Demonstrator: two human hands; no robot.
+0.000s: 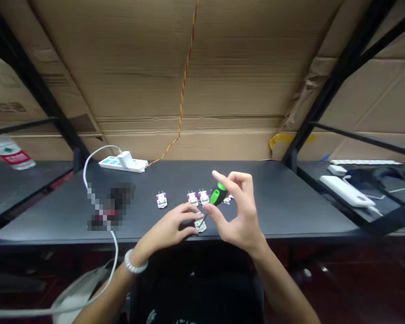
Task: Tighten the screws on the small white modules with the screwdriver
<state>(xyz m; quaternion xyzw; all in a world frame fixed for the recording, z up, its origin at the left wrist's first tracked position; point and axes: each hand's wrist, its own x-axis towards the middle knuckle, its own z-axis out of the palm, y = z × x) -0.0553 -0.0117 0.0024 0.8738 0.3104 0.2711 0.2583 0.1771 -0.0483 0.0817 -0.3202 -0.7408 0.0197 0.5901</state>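
My right hand (pixel 241 216) is closed around a green and black screwdriver (pixel 216 195), held at a slant between thumb and fingers. The tool's thin shaft points down and left to a small white plug (pixel 200 226) near the table's front edge. Beside that plug, my left hand (pixel 177 222) has its fingertips and thumb on it, pinning it against the table top. Two more white plugs with purple faces and metal prongs, a middle one (pixel 192 198) and a right one (pixel 203 196), lie just behind. Another plug (pixel 161 200) lies apart to the left. Small white pieces (pixel 227 199) show partly behind my right hand.
A white power strip (pixel 138 166) with a charger (pixel 124 159) plugged in stands back left; its white cable (pixel 85 173) loops over the left side. A blurred-out dark object (pixel 111 209) lies there. Black frame posts flank the dark table (pixel 290 202). Cardboard forms the back wall.
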